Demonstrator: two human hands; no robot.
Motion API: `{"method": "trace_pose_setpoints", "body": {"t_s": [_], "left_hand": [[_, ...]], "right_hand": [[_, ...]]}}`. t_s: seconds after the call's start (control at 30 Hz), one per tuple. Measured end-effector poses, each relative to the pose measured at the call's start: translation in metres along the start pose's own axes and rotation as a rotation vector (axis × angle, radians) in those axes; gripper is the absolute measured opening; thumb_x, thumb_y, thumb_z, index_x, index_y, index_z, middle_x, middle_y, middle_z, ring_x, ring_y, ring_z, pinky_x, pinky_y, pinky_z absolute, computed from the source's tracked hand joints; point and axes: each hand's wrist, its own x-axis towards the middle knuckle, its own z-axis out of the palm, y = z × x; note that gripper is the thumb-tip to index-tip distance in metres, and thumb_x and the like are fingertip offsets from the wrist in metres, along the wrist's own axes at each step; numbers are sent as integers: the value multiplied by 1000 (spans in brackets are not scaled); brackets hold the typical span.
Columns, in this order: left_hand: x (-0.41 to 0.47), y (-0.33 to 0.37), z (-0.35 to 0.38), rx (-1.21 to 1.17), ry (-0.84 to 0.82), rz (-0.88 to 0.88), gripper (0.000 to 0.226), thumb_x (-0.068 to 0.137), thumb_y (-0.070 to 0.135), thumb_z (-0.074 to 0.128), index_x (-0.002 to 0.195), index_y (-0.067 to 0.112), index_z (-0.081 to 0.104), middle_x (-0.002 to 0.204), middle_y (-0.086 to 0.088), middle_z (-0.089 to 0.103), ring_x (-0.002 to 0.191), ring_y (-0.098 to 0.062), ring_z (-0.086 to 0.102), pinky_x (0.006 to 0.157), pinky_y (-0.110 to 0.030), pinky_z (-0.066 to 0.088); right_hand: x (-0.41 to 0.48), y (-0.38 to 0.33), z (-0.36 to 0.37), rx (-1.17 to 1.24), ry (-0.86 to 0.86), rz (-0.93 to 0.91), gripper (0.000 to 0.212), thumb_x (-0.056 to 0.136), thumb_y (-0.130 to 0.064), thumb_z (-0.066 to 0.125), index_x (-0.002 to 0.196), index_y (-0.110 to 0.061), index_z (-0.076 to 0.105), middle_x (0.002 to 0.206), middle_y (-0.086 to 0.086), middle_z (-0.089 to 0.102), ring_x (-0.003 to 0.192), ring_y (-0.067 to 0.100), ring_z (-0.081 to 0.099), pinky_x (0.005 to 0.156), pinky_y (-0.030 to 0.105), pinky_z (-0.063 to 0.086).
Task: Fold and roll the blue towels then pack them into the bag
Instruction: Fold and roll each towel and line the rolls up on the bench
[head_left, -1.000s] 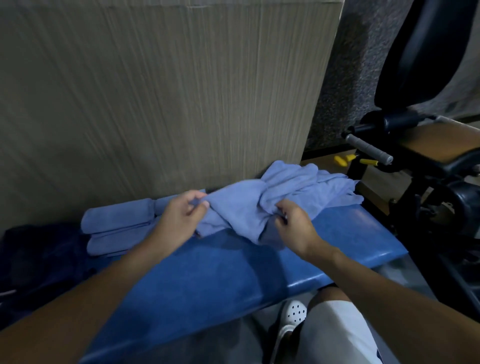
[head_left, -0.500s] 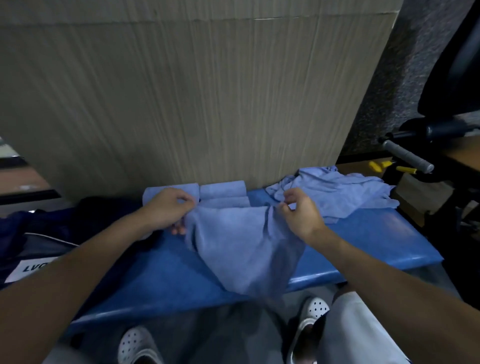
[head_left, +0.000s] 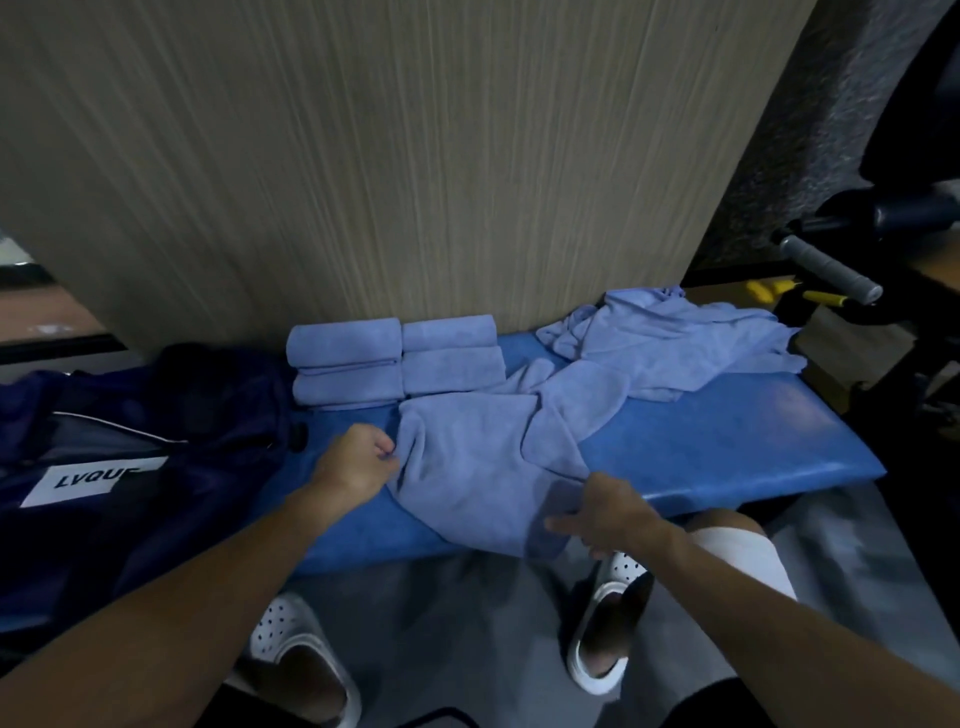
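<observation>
Four rolled blue towels (head_left: 397, 358) are sitting in two small stacks at the back of a padded blue vinyl bench (head_left: 727, 447), against a beige wood-grain wall panel (head_left: 415, 156). Just in front of them, one loose blue terry towel (head_left: 467, 457) is lying rumpled across the bench, its near edge drooping over the front lip.

A person's left hand (head_left: 358, 462) is gripping the loose towel's left edge, fingers curled into the cloth. The right hand (head_left: 608, 512) is resting at the towel's lower right corner, where the cloth is hanging off the bench. Whether it is pinching the cloth or only touching it cannot be told.

To the right, a heap of unfolded blue towels (head_left: 675, 348) is waiting, one fold of it touching the loose towel. To the left, a dark navy fabric bag (head_left: 130, 457) with a white label is sitting just beside the rolled towels.

The loose towel is probably going to handle as light, soft and limp, sagging and creasing wherever it is unsupported. It looks neither slippery nor fragile. Taking it by two corners of one edge and drawing it taut should be flattening it best for folding.
</observation>
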Motion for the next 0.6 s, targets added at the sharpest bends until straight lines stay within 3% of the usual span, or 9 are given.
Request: {"method": "trace_pose_setpoints", "body": {"t_s": [0.2,0.3,0.4,0.47,0.53,0.6], "left_hand": [[-5,21,-14,-96,148,144,16,91,13,63,80,1,62,68,-7,58,64,-17,54,61,-29,43],[-3,28,-27,-173,196,187,19,93,17,63,79,4,60,64,-13,54,60,-18,51,60,-29,41],[-5,36,-35,-202,258,225,18,93,15,63,80,3,60,62,-14,53,59,-17,48,57,-27,42],[-9,43,-41,-213,311,248,16,94,13,61,83,2,60,56,-8,48,55,-15,45,51,-16,38],[-10,46,-45,-191,338,243,13,95,14,59,85,5,60,56,-3,48,55,-12,46,50,-16,38],[-12,44,-47,-149,334,220,14,96,17,58,86,7,59,59,-2,50,57,-11,48,53,-22,38]], "right_hand": [[-4,-5,13,68,155,58,37,68,-41,78,84,-17,56,93,13,71,88,28,71,78,39,59],[0,0,15,92,149,69,30,69,-35,72,85,-11,64,89,14,72,85,27,71,75,33,58],[-1,-5,11,202,309,3,18,79,-23,65,86,-7,61,90,17,68,92,33,65,72,31,48],[-1,-11,6,418,436,-84,13,84,-16,64,90,-10,54,84,13,61,89,33,60,70,29,39],[2,-17,0,584,379,-124,42,80,-24,70,115,-17,47,90,4,61,95,30,60,85,32,44],[1,-17,0,467,234,-100,80,71,-39,76,136,-28,30,100,0,62,106,30,60,99,48,43]]}}
